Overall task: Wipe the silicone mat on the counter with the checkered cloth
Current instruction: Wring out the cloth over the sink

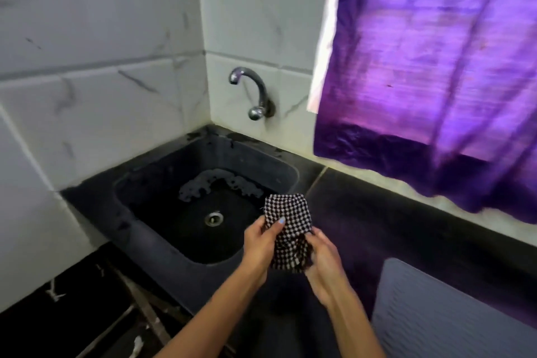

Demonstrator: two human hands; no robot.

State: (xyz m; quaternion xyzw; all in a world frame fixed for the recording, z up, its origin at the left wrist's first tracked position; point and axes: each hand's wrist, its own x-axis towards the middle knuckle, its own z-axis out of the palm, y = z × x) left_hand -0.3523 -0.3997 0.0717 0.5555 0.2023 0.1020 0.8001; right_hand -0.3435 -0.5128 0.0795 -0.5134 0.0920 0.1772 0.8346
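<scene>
Both hands grip the checkered cloth [289, 229] at lower centre of the frame: left hand [261, 241] pinches its left edge, right hand [322, 256] holds its lower right. The silicone mat [453, 314] lies on the dark worktop [377, 221] at lower right, apart from the cloth. The sink [174, 197] sits left of the hands.

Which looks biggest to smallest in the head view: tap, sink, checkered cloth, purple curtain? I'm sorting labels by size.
1. purple curtain, cut off by the frame
2. sink
3. checkered cloth, bunched in both hands, nearer the camera
4. tap, farther away; the gap between the last two is unsure
</scene>
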